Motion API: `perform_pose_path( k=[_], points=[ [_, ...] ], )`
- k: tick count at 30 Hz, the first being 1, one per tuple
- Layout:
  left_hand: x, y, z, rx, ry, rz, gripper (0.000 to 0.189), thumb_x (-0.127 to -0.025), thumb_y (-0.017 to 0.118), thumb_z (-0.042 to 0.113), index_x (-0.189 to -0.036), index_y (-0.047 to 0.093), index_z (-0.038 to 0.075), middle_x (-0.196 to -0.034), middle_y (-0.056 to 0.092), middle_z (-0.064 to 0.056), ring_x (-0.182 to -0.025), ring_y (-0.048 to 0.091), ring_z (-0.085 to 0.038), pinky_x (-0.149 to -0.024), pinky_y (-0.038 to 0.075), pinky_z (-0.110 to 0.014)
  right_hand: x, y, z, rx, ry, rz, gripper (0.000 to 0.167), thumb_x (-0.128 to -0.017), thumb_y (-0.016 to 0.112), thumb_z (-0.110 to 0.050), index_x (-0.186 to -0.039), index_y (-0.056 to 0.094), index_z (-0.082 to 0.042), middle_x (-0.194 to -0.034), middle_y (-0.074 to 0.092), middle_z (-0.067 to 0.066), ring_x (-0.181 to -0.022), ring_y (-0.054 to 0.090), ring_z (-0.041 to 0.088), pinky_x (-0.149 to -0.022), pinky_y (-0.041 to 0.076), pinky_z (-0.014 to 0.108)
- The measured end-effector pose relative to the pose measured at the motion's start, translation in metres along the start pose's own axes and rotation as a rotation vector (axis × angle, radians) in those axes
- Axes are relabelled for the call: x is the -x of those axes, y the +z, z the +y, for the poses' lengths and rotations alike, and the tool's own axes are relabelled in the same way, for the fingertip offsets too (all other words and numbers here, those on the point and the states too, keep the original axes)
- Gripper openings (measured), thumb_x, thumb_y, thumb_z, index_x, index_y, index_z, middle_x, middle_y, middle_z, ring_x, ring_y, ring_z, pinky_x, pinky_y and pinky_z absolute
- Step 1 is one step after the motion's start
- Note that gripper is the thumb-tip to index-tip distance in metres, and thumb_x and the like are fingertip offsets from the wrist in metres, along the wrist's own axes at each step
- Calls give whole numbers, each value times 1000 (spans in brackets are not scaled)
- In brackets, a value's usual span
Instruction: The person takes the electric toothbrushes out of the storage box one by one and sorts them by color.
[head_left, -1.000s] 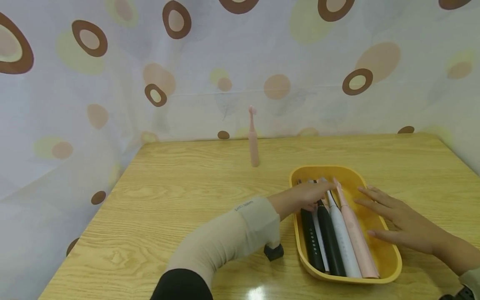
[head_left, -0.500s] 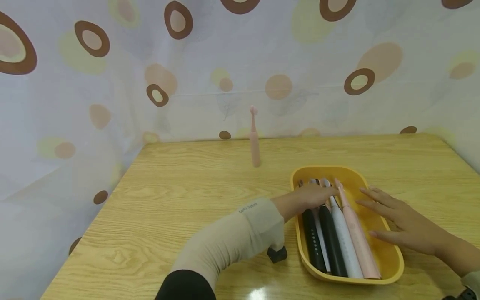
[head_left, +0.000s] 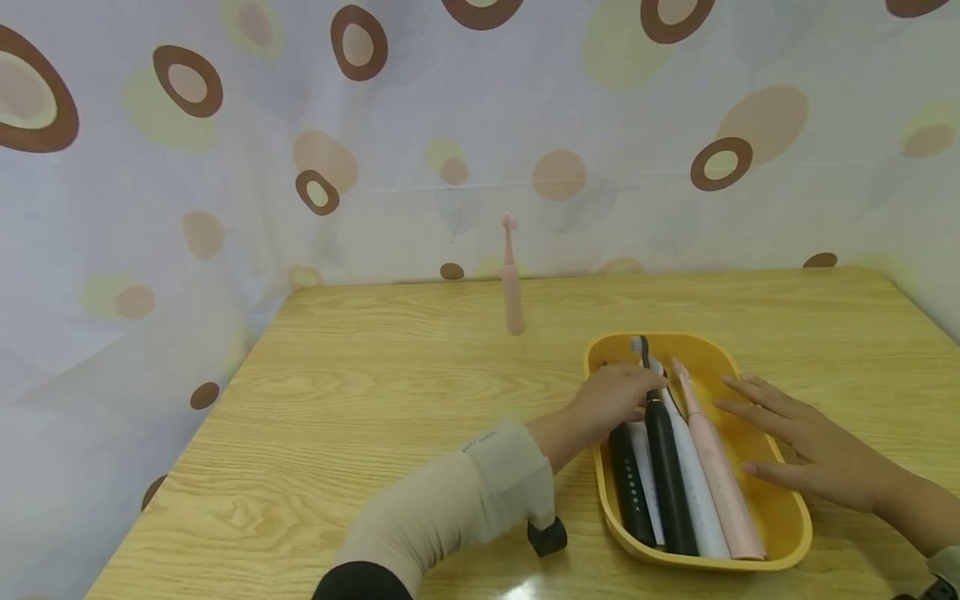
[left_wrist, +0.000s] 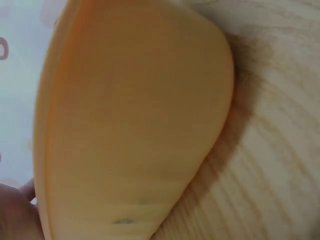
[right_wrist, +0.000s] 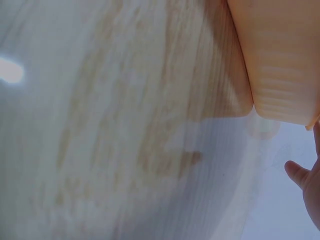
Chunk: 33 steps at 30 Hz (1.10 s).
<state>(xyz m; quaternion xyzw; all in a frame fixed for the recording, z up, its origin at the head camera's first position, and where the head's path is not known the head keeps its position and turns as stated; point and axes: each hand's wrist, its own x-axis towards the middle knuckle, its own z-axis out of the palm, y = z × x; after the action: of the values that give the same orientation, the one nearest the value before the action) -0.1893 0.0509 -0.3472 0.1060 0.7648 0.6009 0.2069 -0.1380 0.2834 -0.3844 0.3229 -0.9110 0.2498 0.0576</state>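
Note:
In the head view a yellow basket (head_left: pixel 791 546) holds several electric toothbrushes lying side by side. My left hand (head_left: pixel 617 393) reaches over its left rim and grips a black electric toothbrush (head_left: pixel 670 479) near the neck, its brush head raised toward the far rim. Right of it lie a white toothbrush (head_left: pixel 701 492) and a pink toothbrush (head_left: pixel 723 483). To the left is a black toothbrush with a row of dots (head_left: pixel 632 487), partly hidden by the hand. With fingers spread, my right hand (head_left: pixel 813 446) rests at the basket's right rim.
A pink electric toothbrush (head_left: pixel 512 300) stands upright on the wooden table (head_left: pixel 360 367), behind and left of the basket. A patterned cloth (head_left: pixel 450 108) hangs behind the table. Both wrist views mostly show the basket's outer wall (left_wrist: pixel 135 110) and the tabletop (right_wrist: pixel 125 125).
My left hand has drawn slightly back, and the black toothbrush's head has risen into view above the others. The right hand stays at the right rim.

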Motion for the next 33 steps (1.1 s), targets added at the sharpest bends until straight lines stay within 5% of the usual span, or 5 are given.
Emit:
perform_pose_path(
  k=[5,12,20,27,33],
  points=[
    [8,2,-5,239,69,36,23,-84,55,16,-101,62,2,-93,57,3,-75,57,-12,-64,49,-26,0,-1,-1,-6,13,2,66,-75,66,-18,-132,35,-13,-141,20,8,-128,3,12,-98,4,55],
    [11,2,-8,438,154,3,21,-82,54,2,-100,61,-1,-100,52,4,-78,55,-11,-67,49,-29,-1,-1,0,-9,12,4,66,-75,66,-18,-132,35,-12,-140,20,9,-128,3,12,-98,4,55],
    [16,-4,-12,545,277,-134,26,-80,50,-12,-105,48,-10,-96,49,-1,-74,55,-10,-66,48,-24,-1,-1,0,-24,19,6,65,-75,66,-17,-132,35,-12,-140,20,8,-128,3,14,-97,3,56],
    [14,-7,-15,624,248,-161,40,-78,50,-15,-112,45,6,-97,55,-7,-76,56,-12,-65,48,-25,0,0,-1,-48,26,5,66,-75,66,-15,-132,35,-12,-141,19,9,-128,2,14,-95,5,60],
    [15,-9,-17,584,255,-248,37,-80,47,-15,-116,45,-7,-111,50,-28,-79,56,-12,-67,49,-29,0,0,-1,-40,29,7,66,-75,66,-16,-133,34,-12,-141,19,8,-128,3,13,-94,6,60]
  ],
)
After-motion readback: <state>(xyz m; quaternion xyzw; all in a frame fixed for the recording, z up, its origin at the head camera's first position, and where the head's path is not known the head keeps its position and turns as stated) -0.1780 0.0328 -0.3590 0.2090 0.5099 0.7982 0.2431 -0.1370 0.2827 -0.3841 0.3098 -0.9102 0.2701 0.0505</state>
